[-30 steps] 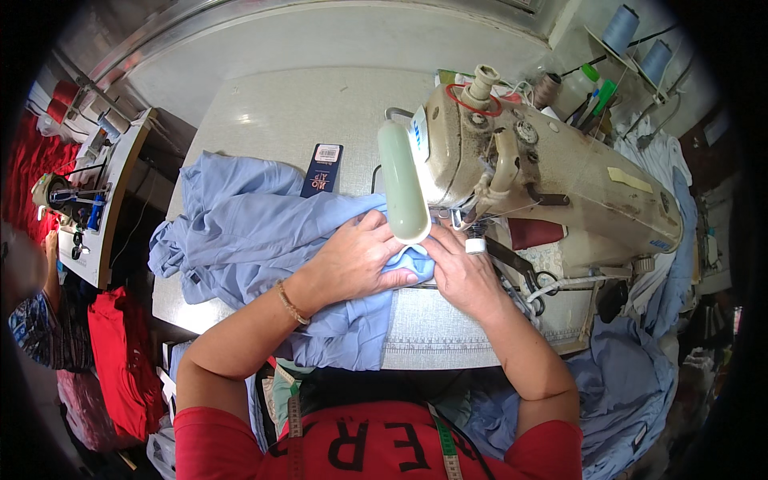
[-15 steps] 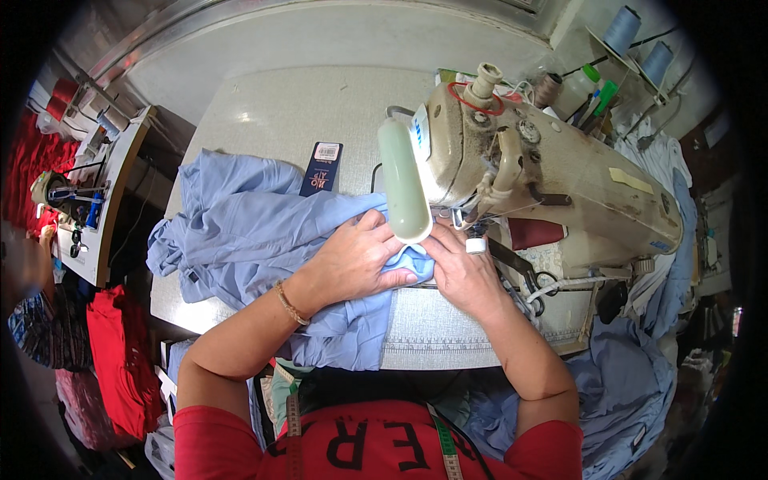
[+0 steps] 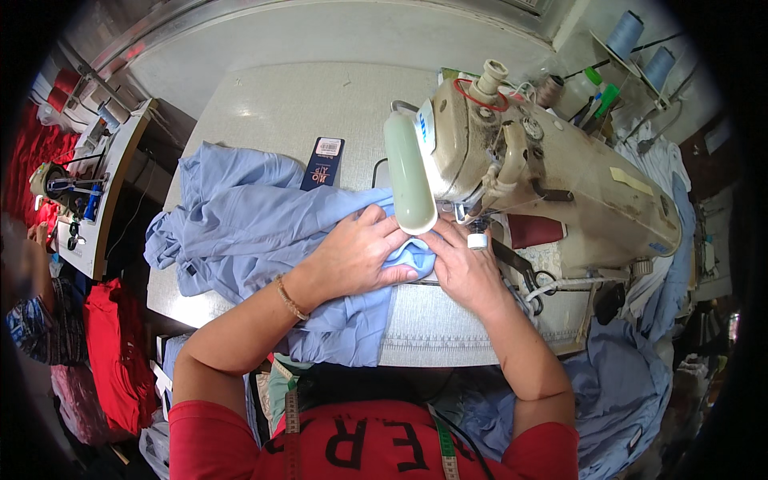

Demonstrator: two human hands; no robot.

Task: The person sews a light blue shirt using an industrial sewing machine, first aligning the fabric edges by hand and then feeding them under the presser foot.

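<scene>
A light blue garment (image 3: pixel 248 228) lies bunched over the left part of the table, its right edge reaching the sewing machine (image 3: pixel 552 176). My left hand (image 3: pixel 364 252) is closed on a fold of it, thumb pressed along the cloth. Close by, my right hand (image 3: pixel 464 272) pinches the same fold just in front of the machine's needle area. A pale green oblong lamp (image 3: pixel 408 176) hangs over the fingertips and hides some of them. The needle and the stitched spot cannot be made out.
A dark blue tag (image 3: pixel 322 162) lies behind the garment on the table (image 3: pixel 268 104). Scissors (image 3: pixel 540 284) rest right of my right hand. Blue thread cones (image 3: pixel 624 34) stand at the back right. More blue cloth (image 3: pixel 616 384) hangs at the right; another person's arm (image 3: pixel 36 264) shows far left.
The view has shifted slightly. Both hands keep their grip on the blue cloth, with almost no visible movement against the machine.
</scene>
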